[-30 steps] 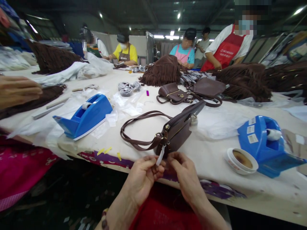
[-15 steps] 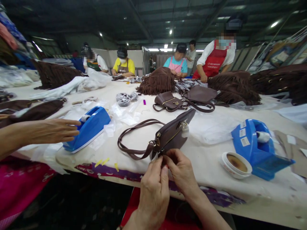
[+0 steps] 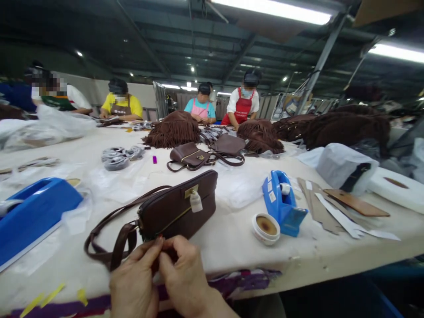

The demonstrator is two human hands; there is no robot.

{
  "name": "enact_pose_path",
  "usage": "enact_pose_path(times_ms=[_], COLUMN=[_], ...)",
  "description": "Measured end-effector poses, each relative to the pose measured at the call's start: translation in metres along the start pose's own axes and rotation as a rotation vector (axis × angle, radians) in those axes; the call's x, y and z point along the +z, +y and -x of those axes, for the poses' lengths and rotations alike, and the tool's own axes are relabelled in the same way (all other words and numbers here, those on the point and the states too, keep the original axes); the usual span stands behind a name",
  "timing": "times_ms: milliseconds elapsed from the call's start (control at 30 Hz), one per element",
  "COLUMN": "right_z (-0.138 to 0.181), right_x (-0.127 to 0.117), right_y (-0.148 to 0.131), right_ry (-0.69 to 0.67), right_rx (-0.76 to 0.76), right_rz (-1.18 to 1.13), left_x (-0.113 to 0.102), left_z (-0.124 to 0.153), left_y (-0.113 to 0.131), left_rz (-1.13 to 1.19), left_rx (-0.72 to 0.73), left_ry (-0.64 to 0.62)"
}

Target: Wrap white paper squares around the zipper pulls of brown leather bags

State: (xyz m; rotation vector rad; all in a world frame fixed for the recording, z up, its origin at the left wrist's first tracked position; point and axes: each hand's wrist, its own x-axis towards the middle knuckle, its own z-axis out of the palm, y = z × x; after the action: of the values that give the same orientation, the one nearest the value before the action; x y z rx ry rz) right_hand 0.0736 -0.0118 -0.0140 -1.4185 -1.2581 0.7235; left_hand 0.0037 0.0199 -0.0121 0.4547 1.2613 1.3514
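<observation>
A dark brown handbag [image 3: 179, 207] stands upright on the table, a little to the left in view, with a gold-coloured clasp wrapped in clear film on its front. Its brown strap [image 3: 123, 242] loops out to the left. At the bag's near lower corner, my left hand [image 3: 135, 278] is closed in a pinch, its fingertips close against those of my right hand [image 3: 185, 274]. My right hand is closed too, thumb and forefinger together. A small dark bit shows between the fingers, but what they pinch is mostly hidden.
Blue tape dispensers stand left [image 3: 36, 212] and right [image 3: 281, 198], a round tub [image 3: 266, 229] beside the right one. Behind lie more brown bags [image 3: 188, 157] and a fringed brown bag [image 3: 174, 130]. Card strips [image 3: 318, 203] lie right. Several people work across the table.
The view has swung right, so everything sits further left. Another person's hand by the left dispenser is out of view. The bag's front now faces me more; both hands stay at its near corner.
</observation>
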Motion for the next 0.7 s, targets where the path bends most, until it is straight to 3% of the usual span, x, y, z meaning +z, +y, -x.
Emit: enact_pose_path(times_ms=[100,167,267,333,433,533,700], right_z=[-0.007,-0.020,-0.049,-0.070,-0.094,-0.109,-0.119], right_x=[-0.043,-0.084,-0.144,-0.172,-0.193,-0.199,-0.207], right_y=[-0.001,0.002,0.018,0.033,0.053,0.067,0.074], right_ry=[-0.017,0.057,0.134,0.097,-0.017,-0.116,-0.164], right_rx=[-0.027,0.062,0.206,0.282,0.284,0.249,0.275], right_rz=[0.324,0.782,1.018,1.126,1.214,1.248,1.259], left_x=[0.004,0.005,0.004,0.001,-0.003,-0.006,-0.011], left_z=[-0.001,-0.002,-0.004,-0.007,-0.011,-0.014,-0.015], left_y=[0.004,0.008,0.008,0.003,-0.003,-0.005,-0.004], left_rz=[0.021,-0.022,-0.116,-0.170,-0.201,-0.227,-0.326], left_rx=[-0.032,-0.009,0.063,0.092,0.105,0.109,0.135], left_ry=[-0.014,-0.002,0.045,0.044,0.036,0.034,0.025])
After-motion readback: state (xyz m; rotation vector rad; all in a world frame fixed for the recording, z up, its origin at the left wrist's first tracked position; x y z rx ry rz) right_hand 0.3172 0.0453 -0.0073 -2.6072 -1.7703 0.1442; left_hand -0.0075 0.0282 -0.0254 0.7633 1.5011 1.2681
